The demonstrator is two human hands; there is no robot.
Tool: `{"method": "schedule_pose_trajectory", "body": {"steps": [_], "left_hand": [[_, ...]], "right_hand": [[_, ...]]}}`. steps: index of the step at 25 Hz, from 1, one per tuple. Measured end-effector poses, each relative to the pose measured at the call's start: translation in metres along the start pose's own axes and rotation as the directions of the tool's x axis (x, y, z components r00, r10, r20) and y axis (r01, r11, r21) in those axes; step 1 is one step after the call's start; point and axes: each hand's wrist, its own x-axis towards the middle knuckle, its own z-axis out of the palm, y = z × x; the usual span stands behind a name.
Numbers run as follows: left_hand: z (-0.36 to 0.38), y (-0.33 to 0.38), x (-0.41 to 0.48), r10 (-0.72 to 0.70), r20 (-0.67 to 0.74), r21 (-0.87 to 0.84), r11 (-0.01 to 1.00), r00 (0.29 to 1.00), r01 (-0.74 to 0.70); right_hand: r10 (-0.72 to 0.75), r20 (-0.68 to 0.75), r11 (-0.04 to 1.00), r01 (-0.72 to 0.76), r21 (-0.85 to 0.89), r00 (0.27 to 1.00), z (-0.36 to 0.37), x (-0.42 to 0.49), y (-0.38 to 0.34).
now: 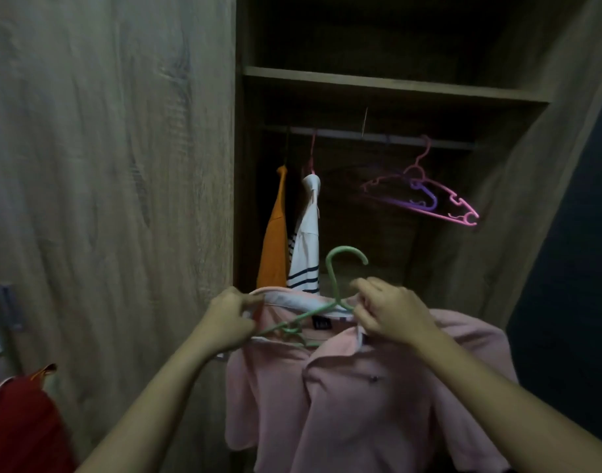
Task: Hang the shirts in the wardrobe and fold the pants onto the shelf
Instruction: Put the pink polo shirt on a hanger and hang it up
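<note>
Holding a pink polo shirt [344,397] up in front of the open wardrobe [395,87], both hands work at its collar: the left hand [228,319] has its grip pinched together on the white-lined collar edge and one arm of a thin green plastic hanger [330,302], while the right hand [391,312] has its grip clamped on the collar and the hanger's other side. The hanger's curved hook stands up between the hands, and its arms sit partly inside the neck opening. The shirt is a soft knit with a buttoned placket and a small dark label inside the neck; it droops in loose folds below the hands. Inside the wood-grain wardrobe, a metal rail [368,136] under a plank shelf carries an orange shirt [275,240] and, just beside it, a white shirt with navy stripes [306,247]. Further right on the rail hang bare notched hangers, one pink [453,196] and one purple [426,199]. A red garment [23,425] lies at the lower left edge.
</note>
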Motion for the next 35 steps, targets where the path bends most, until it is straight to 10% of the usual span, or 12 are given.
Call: {"method": "schedule_pose_trajectory", "body": {"steps": [3,7,16,22,27,31,35], "left_hand": [[0.026,0.046,0.000,0.005,-0.207,0.163,0.986,0.978,0.030],[0.028,0.039,-0.008,0.369,-0.250,0.056,0.929,0.895,-0.367],[-0.005,-0.005,0.016,0.381,-0.260,0.125,0.924,0.887,-0.360],[-0.052,-0.037,0.018,0.249,-0.469,0.021,0.962,0.847,-0.271],[-0.067,-0.048,0.021,0.283,-0.419,0.020,0.953,0.863,-0.303],[-0.076,-0.055,0.019,0.261,-0.394,-0.046,0.952,0.881,-0.303],[-0.081,-0.050,0.017,0.230,-0.397,-0.113,0.949,0.889,-0.296]], "right_hand": [[0.116,0.008,0.976,-0.116,0.183,0.993,0.006,0.018,-0.024],[0.201,-0.018,0.916,-0.182,0.357,0.979,-0.009,0.022,-0.015],[0.197,0.022,0.909,-0.191,0.372,0.980,-0.029,0.041,-0.010],[0.711,0.088,0.528,-0.613,0.588,0.697,-0.015,-0.003,0.051],[0.640,0.198,0.444,-0.568,0.693,0.742,-0.002,-0.024,0.050],[0.802,0.094,0.215,-0.433,0.875,0.589,-0.020,-0.003,0.064],[0.776,0.311,0.263,-0.730,0.631,0.549,-0.005,-0.019,0.087]]}}
